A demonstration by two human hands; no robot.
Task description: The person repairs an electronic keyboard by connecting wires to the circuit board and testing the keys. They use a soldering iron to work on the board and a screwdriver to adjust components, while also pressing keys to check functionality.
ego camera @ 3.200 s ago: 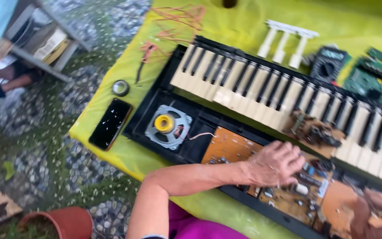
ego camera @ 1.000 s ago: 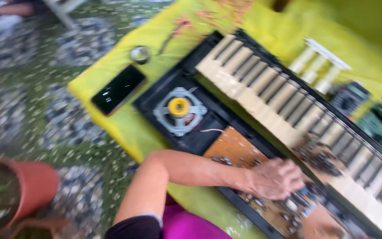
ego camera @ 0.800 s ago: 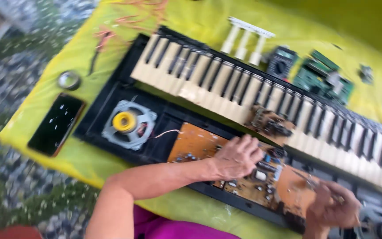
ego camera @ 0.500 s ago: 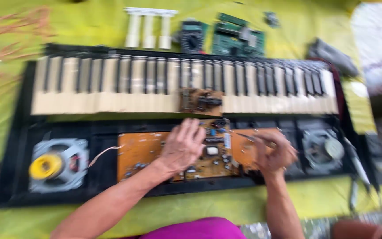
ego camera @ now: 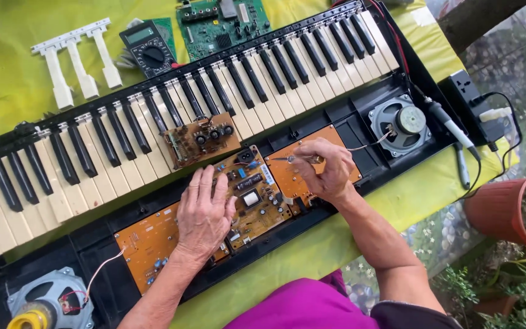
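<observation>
An opened black electronic keyboard (ego camera: 348,116) lies on a yellow-green cloth (ego camera: 7,67). My left hand (ego camera: 205,213) rests flat, fingers apart, on the orange circuit board (ego camera: 147,234) in its base. My right hand (ego camera: 327,167) grips a thin screwdriver (ego camera: 287,159), its metal tip pointing left over the right orange board (ego camera: 287,173). A small brown board with knobs (ego camera: 199,140) sits loose on the keys. A grey speaker (ego camera: 400,125) sits at the right end, another with a yellow centre (ego camera: 44,304) at the left.
Loose white keys (ego camera: 77,58), a multimeter (ego camera: 147,47) and a green circuit board (ego camera: 220,18) lie behind the keyboard. A soldering iron (ego camera: 448,125) and a black power strip (ego camera: 482,106) sit at the right edge. A terracotta pot (ego camera: 509,210) stands on the pebbled ground.
The view has swung right from the keyboard's left end to its middle and right end. My left hand stayed on the board; my right hand now holds the screwdriver in clear view.
</observation>
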